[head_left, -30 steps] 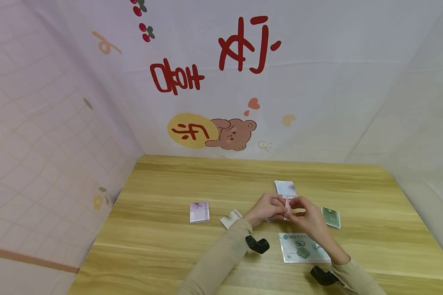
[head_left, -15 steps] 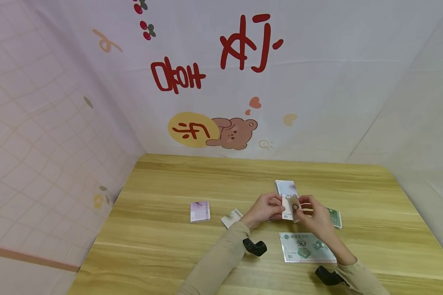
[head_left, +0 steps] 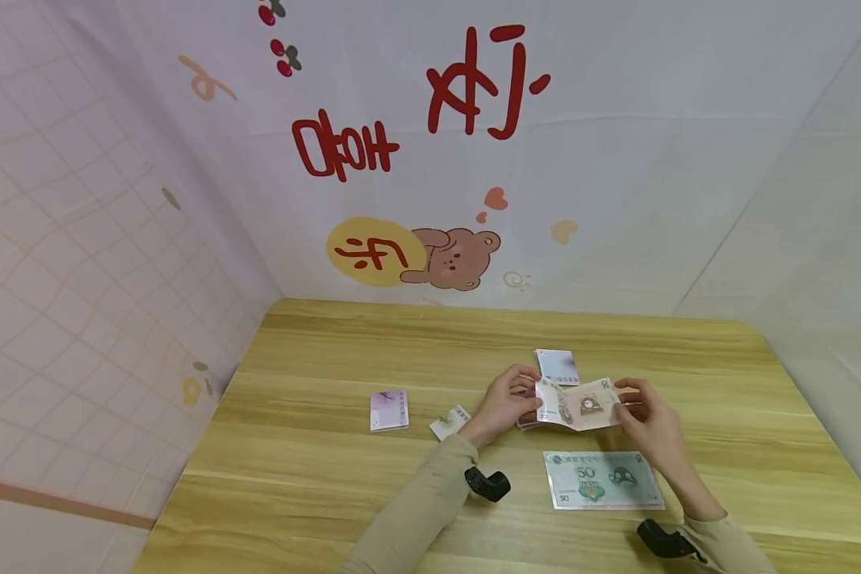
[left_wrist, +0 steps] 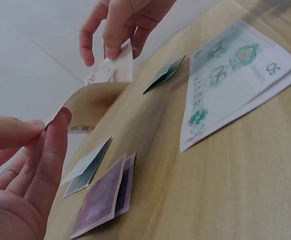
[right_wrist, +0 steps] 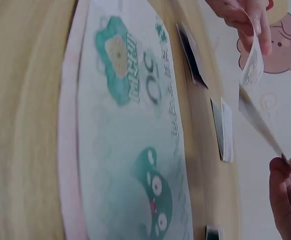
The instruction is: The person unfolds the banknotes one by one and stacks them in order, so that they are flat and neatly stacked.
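Cream paper banknote marked 20, creased left of its middle (head_left: 590,402), spans the air above the wood-grain counter (head_left: 294,478). Left hand (head_left: 505,405) at its 9 o'clock, grip pinching that end; right hand (head_left: 649,424) at 3 o'clock, grip a narrow pinch on the other end.

Chief worry: the crease. Sheet dips to a V there; should either pinch slacken, it would likely spring back towards a fold. Pulled too hard, it may tear along that line.

Crowding next. White folded paper note (head_left: 557,365) just beside, at 11 o'clock; mauve folded paper note (left_wrist: 103,197) at 8, mostly covered in the head view. A low left hand could nudge either. Whether it touches the mauve one, cannot tell.

Flat green-and-white paper 50 note (head_left: 603,481) at 6 o'clock, pale pink paper edge (right_wrist: 70,130) showing beneath. Black plastic wrist unit (head_left: 663,540) near its 4 o'clock corner: a low sweep might drag the layers askew.

Green folded paper note (left_wrist: 164,75), behind the right hand, one leaf raised: easily brushed. Beige left sleeve (head_left: 419,498) beside cream-white folded paper note (head_left: 449,422), at 9 o'clock; could snag it.
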The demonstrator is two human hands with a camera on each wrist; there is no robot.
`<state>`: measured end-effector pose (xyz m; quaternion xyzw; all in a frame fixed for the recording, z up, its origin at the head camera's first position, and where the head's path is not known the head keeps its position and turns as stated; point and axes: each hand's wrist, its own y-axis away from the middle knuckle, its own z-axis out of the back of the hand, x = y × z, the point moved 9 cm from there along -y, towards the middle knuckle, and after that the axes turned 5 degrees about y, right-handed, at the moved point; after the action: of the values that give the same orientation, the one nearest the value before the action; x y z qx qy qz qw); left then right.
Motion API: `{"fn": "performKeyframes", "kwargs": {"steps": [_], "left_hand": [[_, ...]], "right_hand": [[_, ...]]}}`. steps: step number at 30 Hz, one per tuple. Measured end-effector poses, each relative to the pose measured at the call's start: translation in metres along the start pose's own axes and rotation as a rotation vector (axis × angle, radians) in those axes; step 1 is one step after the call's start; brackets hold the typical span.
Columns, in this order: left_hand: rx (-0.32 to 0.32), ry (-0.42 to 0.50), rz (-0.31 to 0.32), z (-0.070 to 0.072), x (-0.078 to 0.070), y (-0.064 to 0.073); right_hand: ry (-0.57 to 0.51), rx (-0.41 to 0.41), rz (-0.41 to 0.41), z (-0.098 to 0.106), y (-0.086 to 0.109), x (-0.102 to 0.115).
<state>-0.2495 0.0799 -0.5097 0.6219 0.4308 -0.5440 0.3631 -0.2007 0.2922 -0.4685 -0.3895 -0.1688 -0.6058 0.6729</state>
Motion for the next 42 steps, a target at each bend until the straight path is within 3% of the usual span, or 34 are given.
{"fn": "performKeyframes", "kwargs": {"steps": [11,14,18,22,26,36,42], "left_hand": [[0.011,-0.089,0.024,-0.003,0.007,0.003],[0.027,-0.067,0.049,-0.006,0.008,0.006],[0.039,-0.024,0.083,-0.010,0.011,0.010],[0.040,-0.035,0.085,-0.012,0.014,0.010],[0.049,-0.078,0.085,-0.012,0.014,0.012],[0.094,-0.172,0.085,-0.017,0.024,0.019],[0.177,-0.303,0.088,-0.027,0.029,0.029]], "right_hand": [[0.038,0.083,0.014,0.007,0.002,-0.020],[0.013,0.117,0.013,0.008,0.003,-0.024],[-0.005,0.156,0.028,0.013,0.007,-0.014],[-0.048,0.196,0.056,0.012,0.009,-0.021],[-0.082,0.219,0.085,0.012,0.010,-0.026],[-0.019,0.280,0.118,0.012,0.022,-0.025],[0.035,0.313,0.141,0.011,0.031,-0.022]]}}
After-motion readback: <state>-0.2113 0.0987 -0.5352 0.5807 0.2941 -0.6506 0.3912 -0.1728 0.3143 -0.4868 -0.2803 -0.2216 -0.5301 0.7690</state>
